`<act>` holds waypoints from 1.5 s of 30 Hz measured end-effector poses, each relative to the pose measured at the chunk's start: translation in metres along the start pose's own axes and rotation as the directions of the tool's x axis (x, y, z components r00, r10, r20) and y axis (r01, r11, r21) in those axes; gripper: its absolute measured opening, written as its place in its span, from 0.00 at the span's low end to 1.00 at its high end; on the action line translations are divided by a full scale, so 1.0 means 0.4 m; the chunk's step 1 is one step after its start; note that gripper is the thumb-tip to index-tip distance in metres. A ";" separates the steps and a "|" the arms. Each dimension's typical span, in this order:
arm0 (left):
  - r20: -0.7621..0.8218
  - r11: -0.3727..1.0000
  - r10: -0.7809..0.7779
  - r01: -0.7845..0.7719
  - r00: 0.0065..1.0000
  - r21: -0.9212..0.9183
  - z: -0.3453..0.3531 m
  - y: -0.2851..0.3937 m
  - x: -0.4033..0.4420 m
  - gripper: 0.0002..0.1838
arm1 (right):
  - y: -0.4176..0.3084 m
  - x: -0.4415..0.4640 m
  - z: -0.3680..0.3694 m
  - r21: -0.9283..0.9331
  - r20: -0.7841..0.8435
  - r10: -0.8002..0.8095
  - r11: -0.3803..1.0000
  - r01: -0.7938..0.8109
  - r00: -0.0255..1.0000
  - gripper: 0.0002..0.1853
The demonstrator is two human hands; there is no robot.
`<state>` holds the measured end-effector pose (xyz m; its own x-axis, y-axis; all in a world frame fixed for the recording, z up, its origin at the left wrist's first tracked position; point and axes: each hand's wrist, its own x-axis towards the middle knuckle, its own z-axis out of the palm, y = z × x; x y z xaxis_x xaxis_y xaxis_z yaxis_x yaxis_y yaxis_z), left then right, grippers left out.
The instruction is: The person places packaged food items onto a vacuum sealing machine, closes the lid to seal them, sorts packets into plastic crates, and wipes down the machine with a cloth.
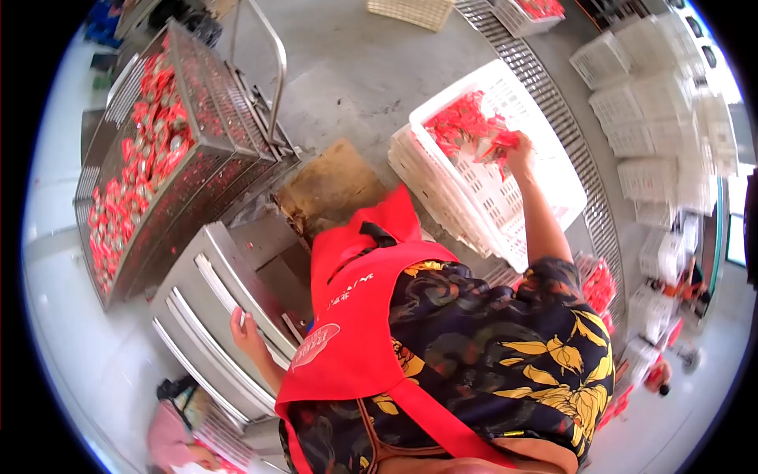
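My right hand is over the white crate, its fingers closed round some red packets. More red packets lie against the far left side of that crate, which tops a stack of white crates. On the other side, my left hand hangs beside the grey metal unit, fingers partly spread, nothing visible in it.
A metal mesh bin of red packets stands at the left. A roller conveyor curves behind the crate. Stacked white crates line the right. A brown board lies ahead; other people are at the edges.
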<state>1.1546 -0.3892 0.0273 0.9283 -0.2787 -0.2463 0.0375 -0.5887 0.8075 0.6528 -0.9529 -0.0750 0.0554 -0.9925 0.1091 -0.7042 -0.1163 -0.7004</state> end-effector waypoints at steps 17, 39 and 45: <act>-0.269 0.901 -0.234 0.105 0.934 -0.420 0.230 -0.025 -0.420 0.17 | -0.992 -0.089 0.260 0.689 0.534 -0.787 0.617 0.379 0.309 0.20; -0.613 0.923 -0.244 -0.013 0.752 -0.383 -0.174 -0.380 -0.399 0.15 | -1.289 -1.647 0.862 0.906 0.292 -0.347 -0.197 0.374 -0.891 0.13; -0.514 0.924 -0.199 -0.016 0.834 -0.382 -0.178 -0.467 -0.257 0.27 | -1.349 -1.625 0.886 0.963 0.195 -0.508 -0.065 0.263 -0.839 0.48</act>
<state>1.0785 -0.1966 -0.0599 0.9572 0.2749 -0.0904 0.1617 -0.2493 0.9548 1.2475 -0.2585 -0.0179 0.4492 0.8844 0.1267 0.7415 -0.2899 -0.6051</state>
